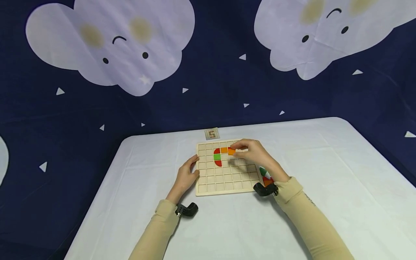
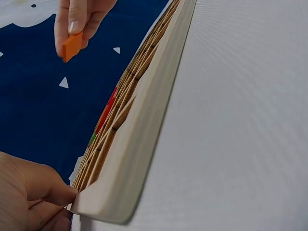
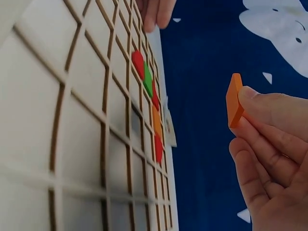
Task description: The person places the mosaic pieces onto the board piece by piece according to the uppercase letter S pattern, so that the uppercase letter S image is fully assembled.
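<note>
A wooden grid board [image 1: 214, 180] lies on the table. My left hand [image 1: 186, 177] holds its left edge, the fingertips and thumb at the rim [image 2: 139, 139]. Above the board, my right hand [image 1: 255, 151] pinches an orange square tile [image 3: 234, 101] between thumb and fingers. On the grid, a green square [image 1: 217, 157] sits between two rounded red pieces, one above [image 1: 217, 151] and one below [image 1: 218, 163]. To the right of the upper red piece lies an orange square [image 1: 224, 150], then another red piece [image 3: 158, 148], partly hidden by the held tile in the head view.
Behind the board lies a small card [image 1: 212, 133] with a brown figure on a grid. Loose green, white, red and orange pieces [image 1: 266, 176] lie by the board's right edge, partly covered by my right wrist. A dark blue cloud-patterned cloth [image 1: 208, 101] hangs behind the white table [image 1: 227, 231].
</note>
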A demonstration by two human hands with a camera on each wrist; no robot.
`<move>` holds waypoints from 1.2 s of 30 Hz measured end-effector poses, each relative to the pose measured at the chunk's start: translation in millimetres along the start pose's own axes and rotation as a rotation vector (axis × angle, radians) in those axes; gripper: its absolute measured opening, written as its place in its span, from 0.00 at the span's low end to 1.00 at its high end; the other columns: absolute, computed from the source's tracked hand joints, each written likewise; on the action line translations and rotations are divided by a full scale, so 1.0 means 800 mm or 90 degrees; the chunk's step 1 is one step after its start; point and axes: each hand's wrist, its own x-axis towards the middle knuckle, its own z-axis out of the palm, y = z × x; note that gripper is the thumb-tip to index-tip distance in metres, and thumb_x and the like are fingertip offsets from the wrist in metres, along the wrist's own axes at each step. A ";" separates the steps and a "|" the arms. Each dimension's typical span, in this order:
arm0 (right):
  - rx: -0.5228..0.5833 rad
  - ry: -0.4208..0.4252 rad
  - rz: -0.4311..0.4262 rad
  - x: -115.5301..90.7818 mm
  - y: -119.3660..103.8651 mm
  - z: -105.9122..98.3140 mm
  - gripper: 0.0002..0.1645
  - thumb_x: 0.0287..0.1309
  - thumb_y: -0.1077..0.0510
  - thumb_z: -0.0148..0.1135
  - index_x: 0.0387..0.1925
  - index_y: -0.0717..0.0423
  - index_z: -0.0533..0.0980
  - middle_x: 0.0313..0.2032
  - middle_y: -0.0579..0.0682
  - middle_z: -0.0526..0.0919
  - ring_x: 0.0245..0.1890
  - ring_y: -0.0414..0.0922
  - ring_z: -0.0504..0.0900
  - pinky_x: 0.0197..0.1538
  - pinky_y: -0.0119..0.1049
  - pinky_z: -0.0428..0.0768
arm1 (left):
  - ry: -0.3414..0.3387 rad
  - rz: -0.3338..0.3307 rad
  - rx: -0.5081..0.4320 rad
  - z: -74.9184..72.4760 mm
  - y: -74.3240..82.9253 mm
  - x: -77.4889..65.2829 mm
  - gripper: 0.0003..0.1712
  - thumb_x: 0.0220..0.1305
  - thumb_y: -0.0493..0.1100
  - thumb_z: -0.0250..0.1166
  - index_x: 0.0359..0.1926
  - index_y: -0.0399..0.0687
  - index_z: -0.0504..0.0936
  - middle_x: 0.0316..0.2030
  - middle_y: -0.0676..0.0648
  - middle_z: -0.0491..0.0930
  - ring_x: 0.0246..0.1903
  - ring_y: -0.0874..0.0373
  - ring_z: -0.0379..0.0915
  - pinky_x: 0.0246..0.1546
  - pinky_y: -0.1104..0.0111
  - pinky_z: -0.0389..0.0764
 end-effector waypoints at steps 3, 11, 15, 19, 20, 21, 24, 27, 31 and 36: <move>-0.002 -0.009 -0.006 0.003 -0.004 0.008 0.18 0.54 0.60 0.66 0.48 0.59 0.80 0.46 0.52 0.82 0.46 0.52 0.78 0.51 0.44 0.76 | 0.000 -0.006 -0.003 0.001 0.000 0.001 0.35 0.53 0.26 0.57 0.65 0.30 0.63 0.59 0.37 0.70 0.61 0.47 0.64 0.62 0.63 0.64; 0.004 -0.012 -0.005 0.008 -0.001 0.027 0.17 0.53 0.61 0.67 0.46 0.59 0.81 0.44 0.50 0.83 0.46 0.48 0.78 0.51 0.42 0.77 | 0.001 -0.003 -0.011 0.002 -0.002 0.003 0.35 0.53 0.26 0.56 0.65 0.29 0.63 0.59 0.37 0.70 0.62 0.47 0.63 0.62 0.62 0.64; 0.014 -0.014 0.003 0.008 0.004 0.035 0.16 0.53 0.62 0.66 0.46 0.60 0.81 0.44 0.51 0.82 0.46 0.49 0.78 0.51 0.42 0.77 | 0.002 0.001 -0.009 0.002 -0.002 0.002 0.35 0.53 0.26 0.57 0.65 0.29 0.63 0.59 0.37 0.71 0.62 0.46 0.63 0.62 0.62 0.64; 0.006 -0.020 0.017 0.006 0.010 0.043 0.16 0.54 0.62 0.66 0.46 0.60 0.80 0.45 0.52 0.82 0.47 0.50 0.78 0.51 0.41 0.78 | 0.000 0.001 -0.009 0.002 -0.002 0.001 0.35 0.52 0.26 0.57 0.65 0.29 0.63 0.59 0.37 0.71 0.62 0.47 0.63 0.63 0.62 0.63; 0.003 -0.021 0.019 0.006 0.011 0.045 0.16 0.54 0.62 0.66 0.46 0.60 0.80 0.46 0.53 0.82 0.47 0.50 0.79 0.51 0.41 0.78 | -0.001 0.001 -0.010 0.002 -0.002 0.001 0.35 0.52 0.26 0.57 0.65 0.29 0.63 0.59 0.37 0.71 0.62 0.47 0.63 0.63 0.62 0.63; 0.000 -0.022 0.020 0.006 0.013 0.046 0.16 0.54 0.62 0.66 0.46 0.60 0.80 0.46 0.53 0.82 0.47 0.51 0.79 0.51 0.41 0.78 | -0.001 0.001 -0.011 0.002 -0.002 0.000 0.35 0.52 0.25 0.56 0.65 0.29 0.63 0.59 0.37 0.71 0.62 0.47 0.63 0.63 0.62 0.63; -0.005 -0.023 0.023 0.006 0.016 0.049 0.16 0.53 0.63 0.67 0.46 0.59 0.81 0.46 0.53 0.82 0.46 0.50 0.79 0.50 0.41 0.78 | -0.001 0.004 -0.012 0.002 -0.002 0.000 0.35 0.53 0.25 0.56 0.65 0.29 0.63 0.59 0.36 0.70 0.61 0.46 0.63 0.62 0.62 0.64; -0.020 -0.021 0.015 0.006 0.018 0.050 0.16 0.53 0.62 0.67 0.46 0.59 0.81 0.45 0.52 0.82 0.45 0.49 0.79 0.49 0.41 0.78 | -0.001 0.001 -0.012 0.002 -0.002 0.001 0.35 0.53 0.26 0.57 0.65 0.29 0.63 0.59 0.37 0.70 0.61 0.47 0.64 0.62 0.62 0.64; -0.042 -0.020 0.009 0.007 0.020 0.053 0.17 0.52 0.62 0.67 0.46 0.59 0.81 0.44 0.52 0.82 0.43 0.48 0.79 0.48 0.41 0.78 | -0.003 -0.004 -0.015 0.001 -0.003 0.001 0.35 0.54 0.25 0.57 0.65 0.30 0.63 0.59 0.37 0.70 0.62 0.47 0.63 0.62 0.63 0.64; -0.056 -0.023 0.009 0.007 0.023 0.058 0.18 0.53 0.62 0.67 0.47 0.58 0.81 0.44 0.52 0.83 0.44 0.48 0.80 0.48 0.41 0.78 | -0.005 0.000 -0.017 -0.001 -0.002 0.001 0.35 0.54 0.25 0.57 0.65 0.29 0.63 0.59 0.36 0.70 0.62 0.46 0.63 0.62 0.62 0.65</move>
